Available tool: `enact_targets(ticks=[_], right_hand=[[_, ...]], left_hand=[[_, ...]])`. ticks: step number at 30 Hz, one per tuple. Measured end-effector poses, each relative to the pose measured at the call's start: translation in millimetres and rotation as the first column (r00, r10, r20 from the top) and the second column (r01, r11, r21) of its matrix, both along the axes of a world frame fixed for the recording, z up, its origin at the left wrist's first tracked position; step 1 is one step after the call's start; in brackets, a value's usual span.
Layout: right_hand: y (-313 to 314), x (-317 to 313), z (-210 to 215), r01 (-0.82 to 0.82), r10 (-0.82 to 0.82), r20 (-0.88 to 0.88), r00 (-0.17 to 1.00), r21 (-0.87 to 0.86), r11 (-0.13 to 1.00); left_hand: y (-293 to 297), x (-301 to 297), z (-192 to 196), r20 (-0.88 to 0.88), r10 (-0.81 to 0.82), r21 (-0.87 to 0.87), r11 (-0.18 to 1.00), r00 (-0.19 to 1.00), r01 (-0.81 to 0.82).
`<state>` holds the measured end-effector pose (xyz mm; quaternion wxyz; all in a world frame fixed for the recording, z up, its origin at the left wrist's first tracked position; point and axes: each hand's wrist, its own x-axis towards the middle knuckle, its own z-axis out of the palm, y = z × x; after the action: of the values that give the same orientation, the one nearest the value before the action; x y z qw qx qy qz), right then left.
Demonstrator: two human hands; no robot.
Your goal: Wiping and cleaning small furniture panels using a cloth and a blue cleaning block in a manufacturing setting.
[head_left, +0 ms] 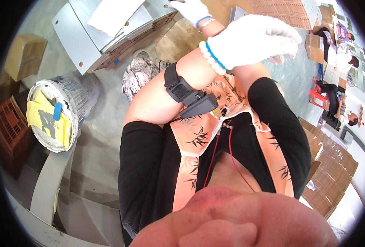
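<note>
My left hand (252, 43), in a white glove, crosses over my right forearm and points to the right. Its fingers are stretched and slightly bent, and I see nothing held in it. A beaded bracelet (210, 59) circles that wrist, and a black strapped device (186, 94) sits on the forearm. My right hand (192, 10), gloved too, reaches up and left to the top edge, where it is partly cut off. Its fingers look extended near a stack of grey flat cardboard boxes (77, 35); contact cannot be made out. A white sheet (112, 15) lies on the stack.
At left stand a round bucket (83, 92) with yellow and blue pieces on top, a reddish-brown crate (11, 127) and a cardboard box (26, 57). Cardboard stacks (333, 168) rise at right. Several people sit farther right, near a red stool (318, 99).
</note>
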<state>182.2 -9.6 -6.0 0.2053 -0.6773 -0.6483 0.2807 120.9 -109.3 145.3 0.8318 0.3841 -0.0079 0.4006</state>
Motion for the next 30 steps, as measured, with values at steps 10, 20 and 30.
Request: enact_targets(ticks=[10,20,30], right_hand=[[13.7,-15.8,-30.5,-0.136,0.137,0.022,0.990,-0.023,0.990],[13.9,5.5,-23.4,-0.196,0.196,-0.056,0.979,-0.002,0.981],[-15.8,54.4,8.6,-0.104,-0.276,-0.870,0.408,-0.345,0.933]], left_hand=[[3.8,9.4,-16.2,-0.137,0.020,0.029,0.999,0.990,-0.016],[17.9,4.9,-17.4,-0.232,0.061,0.077,0.996,0.971,-0.044],[32.1,-30.3,7.7,-0.328,0.386,-0.002,0.912,0.862,-0.410]])
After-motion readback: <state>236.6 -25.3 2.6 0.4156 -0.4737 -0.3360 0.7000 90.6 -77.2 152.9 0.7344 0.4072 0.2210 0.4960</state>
